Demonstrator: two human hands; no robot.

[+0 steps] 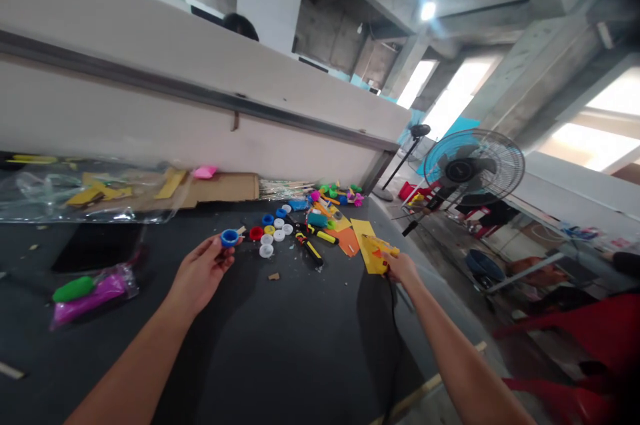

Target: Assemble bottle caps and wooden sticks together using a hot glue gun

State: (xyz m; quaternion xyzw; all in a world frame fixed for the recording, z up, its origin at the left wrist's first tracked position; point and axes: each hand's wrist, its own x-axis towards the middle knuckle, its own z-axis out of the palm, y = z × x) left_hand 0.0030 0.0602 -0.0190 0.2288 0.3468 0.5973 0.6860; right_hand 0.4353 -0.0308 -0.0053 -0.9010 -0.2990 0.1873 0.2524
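Gripping: the left hand (200, 276) a blue cap (229, 237), the right hand (403, 268) perhaps a half-hidden yellow glue gun (375, 253).

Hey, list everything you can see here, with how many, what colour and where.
table: one, dark grey, under the hands
white bottle caps: about six, white, table centre
blue bottle caps: two, blue, beside the white caps
red bottle cap: one, red, left of the white caps
utility knives: two, yellow and black, right of the caps
cardboard sheet: one, brown, far table edge
plastic bag: one, clear, far left
plastic packet: one, magenta and green, left on the table
pedestal fan: one, blue and black, right, off the table
plastic chairs: at least two, red, lower right
left hand: one, holding a blue bottle cap
right hand: one, holding a yellow hot glue gun
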